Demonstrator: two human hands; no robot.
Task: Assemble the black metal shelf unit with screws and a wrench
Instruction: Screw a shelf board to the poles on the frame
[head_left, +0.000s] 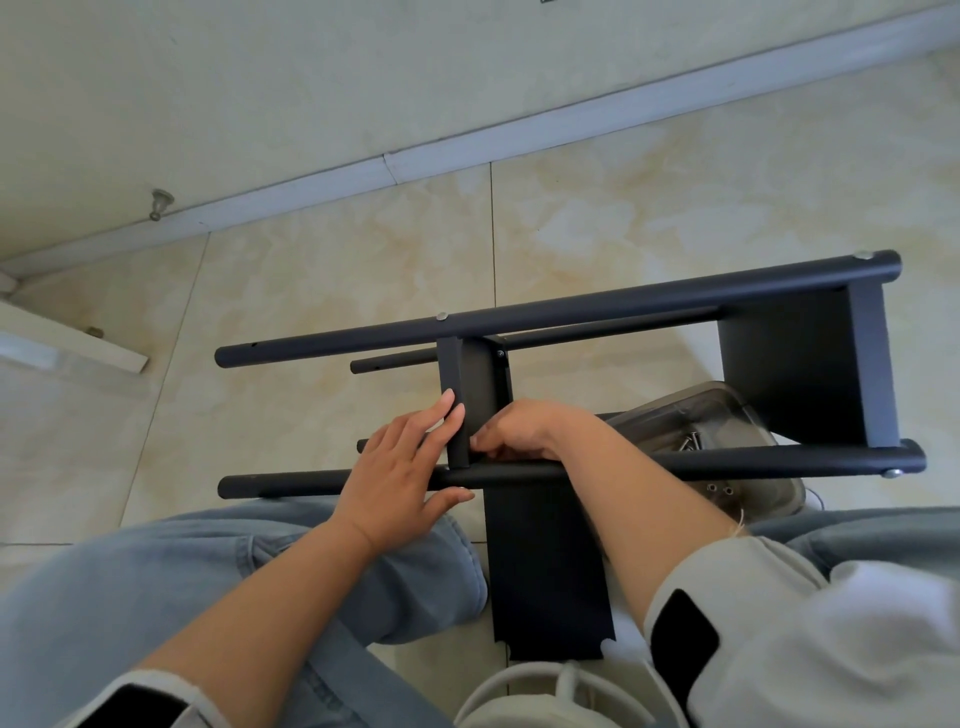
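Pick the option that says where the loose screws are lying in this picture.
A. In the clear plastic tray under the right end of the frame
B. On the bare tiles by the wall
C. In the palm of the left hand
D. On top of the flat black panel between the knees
A: the loose screws lie in the clear plastic tray, seen just past the right forearm, behind the near tube of the shelf frame.

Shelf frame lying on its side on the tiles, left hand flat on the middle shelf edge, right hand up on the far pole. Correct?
Not quite. In the head view the right hand is at the near pole, beside the middle shelf, not the far pole. The rest holds: frame on its side on the tiles, left hand flat against the shelf edge.
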